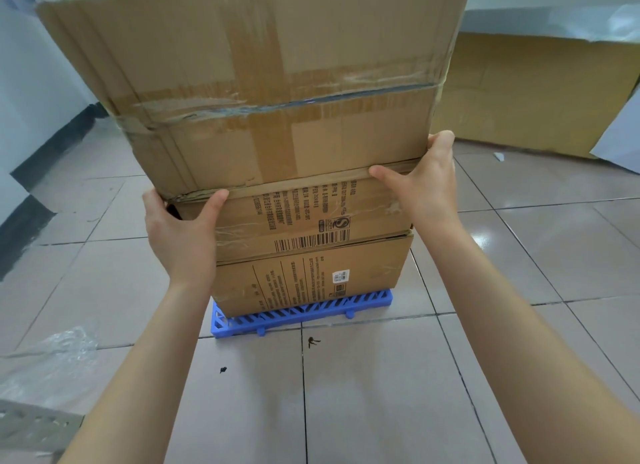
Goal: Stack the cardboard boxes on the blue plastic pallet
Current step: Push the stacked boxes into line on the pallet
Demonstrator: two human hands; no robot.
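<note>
A blue plastic pallet lies on the tiled floor with a stack of three cardboard boxes on it. The bottom box sits on the pallet, a middle box with a barcode rests on that, and a large taped top box rises out of the frame. My left hand grips the left near corner, thumb at the seam under the top box. My right hand holds the right near corner at the same seam, fingers wrapped round the side.
A large flattened cardboard sheet leans against the back right wall, with a white sheet beside it. Clear plastic wrap lies on the floor at the left. Dark specks mark the tiles before the pallet.
</note>
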